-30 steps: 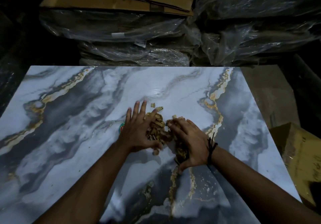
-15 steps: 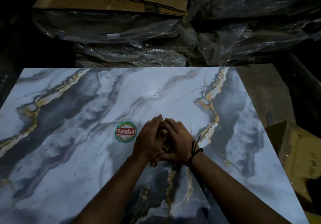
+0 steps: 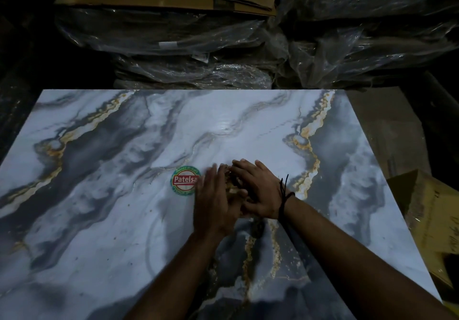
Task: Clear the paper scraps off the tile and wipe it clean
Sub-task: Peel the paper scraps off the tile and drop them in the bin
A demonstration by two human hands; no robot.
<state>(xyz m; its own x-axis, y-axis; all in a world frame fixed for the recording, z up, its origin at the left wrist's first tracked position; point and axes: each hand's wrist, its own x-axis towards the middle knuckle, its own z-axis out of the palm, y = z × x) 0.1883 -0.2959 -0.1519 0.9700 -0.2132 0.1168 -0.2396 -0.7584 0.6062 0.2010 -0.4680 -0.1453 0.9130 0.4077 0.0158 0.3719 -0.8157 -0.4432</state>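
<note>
- The tile [image 3: 104, 220], marble-patterned, lies flat before the person.
- The paper scraps [image 3: 233, 186] sit in one small pile at the tile's middle, enclosed between both hands.
- Left hand [image 3: 215, 204]: blurred; fingers straight and together, pressed against the pile's left side.
- Right hand [image 3: 257, 190]: fingers together, slightly bent, laid over the pile; a black cord [image 3: 284, 199] circles the wrist.
- A round sticker [image 3: 184, 181] sits just left of the left hand.
- Plastic-wrapped stacks [image 3: 198, 46] stand behind the tile.
</note>
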